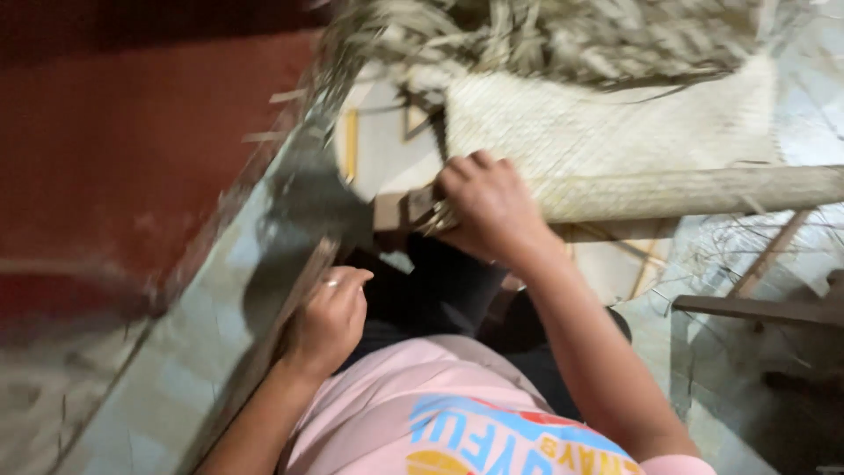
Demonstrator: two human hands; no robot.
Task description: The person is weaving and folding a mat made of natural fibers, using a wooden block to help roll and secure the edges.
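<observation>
1. A pile of loose dry leaf strips (563,35) lies at the top of my view, spilling over the far edge of the mat (615,132).
2. The mat is pale and woven. Its near edge wraps over a wooden bar (703,189).
3. A thinner stick (774,251) slants down from the bar on the right, and a dark wooden piece (756,308) lies below it on the floor (176,352).
4. A red wall (132,149) fills the left side, well apart from the mat.
5. My knees in dark cloth sit between my hands, under the bar's left end; my pink shirt (422,413) fills the bottom.
6. The bar's long axis runs left to right, nearly level, and it reaches the right edge of the view. The mat stretches away from me beyond it.
7. My right hand (488,207) is curled shut over the bar's left end, with strip ends poking out from under the fingers.
8. My left hand (330,317) is loosely closed around a long thin strip (299,281) that slants up and right; it is blurred, so I can't tell how tight my grip is.
</observation>
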